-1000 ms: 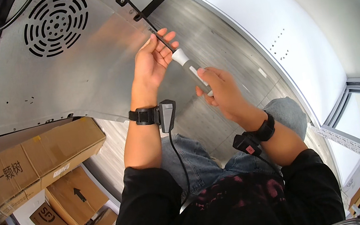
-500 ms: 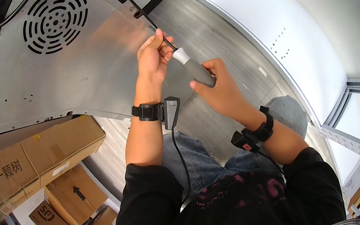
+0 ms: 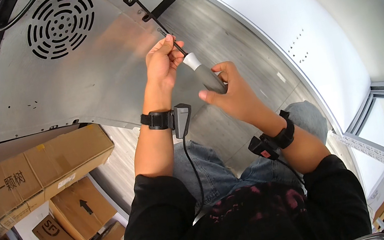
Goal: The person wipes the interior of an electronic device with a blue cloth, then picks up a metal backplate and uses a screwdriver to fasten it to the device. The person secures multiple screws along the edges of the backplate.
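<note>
A screwdriver [image 3: 204, 74] with a grey handle, white collar and dark shaft slants up toward the edge of a large metal panel [image 3: 95, 80]. My left hand [image 3: 162, 63] pinches its shaft near the tip, close to the panel's dark-trimmed edge. The very tip is hard to make out there. Around the butt of the handle, my right hand [image 3: 233, 88] keeps a loose hold, its thumb a little off the grey surface and its fingers curled on the far side.
Round vent slots [image 3: 61, 25] and several bracket holes mark the panel. At the left lie a long cardboard box [image 3: 58, 164] and more cartons [image 3: 83, 210] below it. A white shelf unit [image 3: 283, 30] curves along the right, above the grey wood-look floor [image 3: 217, 25].
My right hand has shifted slightly up and left along with the handle, and its thumb has loosened away from it. My left hand stays nearly in place on the shaft.
</note>
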Demonstrator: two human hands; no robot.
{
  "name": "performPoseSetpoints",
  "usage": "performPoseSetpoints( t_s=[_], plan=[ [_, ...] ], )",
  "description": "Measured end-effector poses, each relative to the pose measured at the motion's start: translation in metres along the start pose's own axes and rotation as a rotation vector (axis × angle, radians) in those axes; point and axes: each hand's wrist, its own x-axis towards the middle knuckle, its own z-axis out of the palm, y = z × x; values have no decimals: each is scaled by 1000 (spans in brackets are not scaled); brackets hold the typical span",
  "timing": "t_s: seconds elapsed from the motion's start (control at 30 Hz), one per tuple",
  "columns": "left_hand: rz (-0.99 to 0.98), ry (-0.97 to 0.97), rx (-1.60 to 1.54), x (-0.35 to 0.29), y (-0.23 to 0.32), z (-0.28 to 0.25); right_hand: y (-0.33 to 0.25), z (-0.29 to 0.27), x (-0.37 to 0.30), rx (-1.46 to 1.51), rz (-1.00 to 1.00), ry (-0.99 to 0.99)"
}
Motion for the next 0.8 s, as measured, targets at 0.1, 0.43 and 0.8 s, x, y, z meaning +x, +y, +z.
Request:
performPoseSetpoints(
  t_s=[0.1, 0.43, 0.8],
  plan=[
    [-17, -11, 13, -1, 1, -1, 9, 2, -1, -90, -88, 80],
    [-13, -93, -109, -10, 10, 3, -20, -26, 11, 580, 490, -519],
    [6, -23, -83, -15, 8, 18, -17, -16, 1, 291, 359, -271]
  ],
)
